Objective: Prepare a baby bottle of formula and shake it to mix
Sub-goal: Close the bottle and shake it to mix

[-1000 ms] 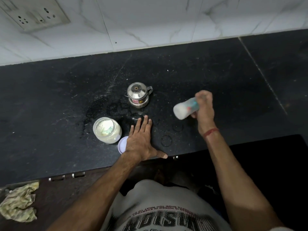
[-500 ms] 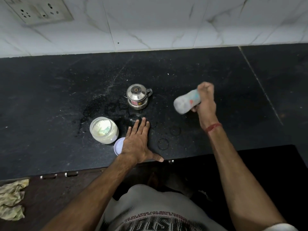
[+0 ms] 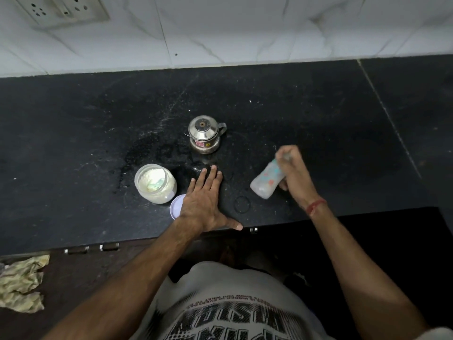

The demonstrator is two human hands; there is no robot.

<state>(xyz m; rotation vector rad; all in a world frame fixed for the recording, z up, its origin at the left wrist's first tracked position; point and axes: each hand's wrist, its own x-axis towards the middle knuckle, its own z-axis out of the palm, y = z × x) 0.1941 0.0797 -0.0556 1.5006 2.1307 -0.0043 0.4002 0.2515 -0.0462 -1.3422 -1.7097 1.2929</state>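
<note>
The right hand (image 3: 295,175) grips the baby bottle (image 3: 267,180), blurred and tilted, above the bench (image 3: 73,133) near its front edge. The left hand (image 3: 204,200) lies flat, fingers straight, on the bench beside the open formula jar (image 3: 155,184) and partly over its lid (image 3: 177,209). A steel pot (image 3: 204,134) stands behind.

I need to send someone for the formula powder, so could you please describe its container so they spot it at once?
On the black countertop, look just left of the left hand lying flat near the front edge. The open jar there is clear plastic, holds pale powder, and its lid lies beside it, unlike the closed steel pot behind.
</note>
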